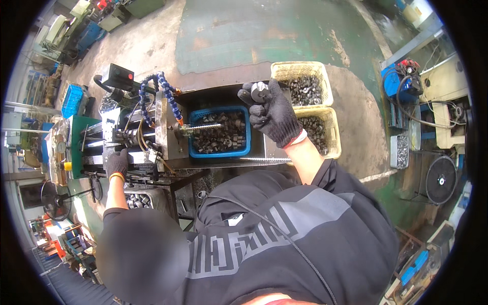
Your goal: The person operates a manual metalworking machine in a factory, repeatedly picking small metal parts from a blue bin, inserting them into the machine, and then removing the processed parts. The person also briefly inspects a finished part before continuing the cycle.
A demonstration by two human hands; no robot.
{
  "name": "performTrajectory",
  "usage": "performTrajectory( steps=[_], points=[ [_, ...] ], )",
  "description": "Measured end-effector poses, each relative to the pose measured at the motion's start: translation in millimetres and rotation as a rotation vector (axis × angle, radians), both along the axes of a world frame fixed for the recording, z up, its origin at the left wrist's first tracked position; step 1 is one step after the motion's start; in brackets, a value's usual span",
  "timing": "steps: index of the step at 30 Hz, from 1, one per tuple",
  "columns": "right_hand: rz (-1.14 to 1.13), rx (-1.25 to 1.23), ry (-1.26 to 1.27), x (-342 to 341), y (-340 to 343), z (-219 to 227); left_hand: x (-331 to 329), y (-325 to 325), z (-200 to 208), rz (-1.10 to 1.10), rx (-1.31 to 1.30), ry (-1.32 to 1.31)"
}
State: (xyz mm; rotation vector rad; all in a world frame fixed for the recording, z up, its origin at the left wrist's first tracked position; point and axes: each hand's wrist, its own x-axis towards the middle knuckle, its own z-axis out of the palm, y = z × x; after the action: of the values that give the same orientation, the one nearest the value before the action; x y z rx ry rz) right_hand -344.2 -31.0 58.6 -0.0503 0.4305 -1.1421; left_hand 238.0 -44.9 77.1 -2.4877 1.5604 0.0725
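A grey metal piece (pixel 260 92) is gripped in the fingers of the black-gloved right hand (pixel 277 116), held up over the right end of a dark metal tray (pixel 195 100), toward its far right corner. The gloved left hand (pixel 117 162) is placed at the near side of a machine (pixel 168 133), to the left of the tray; whether it is closed around a part there cannot be told. A blue basket (pixel 248 145) is set inside the tray and filled with small metal parts (pixel 218 141), and a spiral rod (pixel 206 126) is extended over it from the machine. Beyond the tray's right edge, two yellow baskets (pixel 333 133) are lined up one behind the other, both loaded with similar parts. Blue segmented hoses (pixel 170 96) are arched above the machine, near the tray's far left corner.
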Motion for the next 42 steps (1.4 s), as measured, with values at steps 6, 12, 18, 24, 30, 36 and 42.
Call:
performTrajectory(
  steps=[6, 12, 18, 24, 30, 36, 42],
  points=[
    [0.046, -0.176, -0.276, 15, -26, 41, -18, 5, 15, 0.061, -0.008, 0.041],
    [0.017, -0.320, -0.418, 36, -51, 109, -4, -1, -8, 0.121, -0.093, 0.040],
    [0.061, -0.476, -0.475, 51, -69, 141, 5, 1, -15, 0.119, -0.100, 0.053],
    [0.119, -0.551, -0.507, 61, -65, 150, 5, -1, -15, 0.090, -0.116, 0.047],
    [0.089, -0.570, -0.389, 65, -69, 126, -6, 5, -3, 0.120, -0.149, 0.097],
    [0.137, -0.176, 0.666, 52, -26, -21, 0, 6, -10, 0.141, -0.166, 0.097],
    [0.611, -0.191, 1.845, 9, 94, -150, 2, 7, -15, 0.114, -0.181, 0.057]
  ],
)
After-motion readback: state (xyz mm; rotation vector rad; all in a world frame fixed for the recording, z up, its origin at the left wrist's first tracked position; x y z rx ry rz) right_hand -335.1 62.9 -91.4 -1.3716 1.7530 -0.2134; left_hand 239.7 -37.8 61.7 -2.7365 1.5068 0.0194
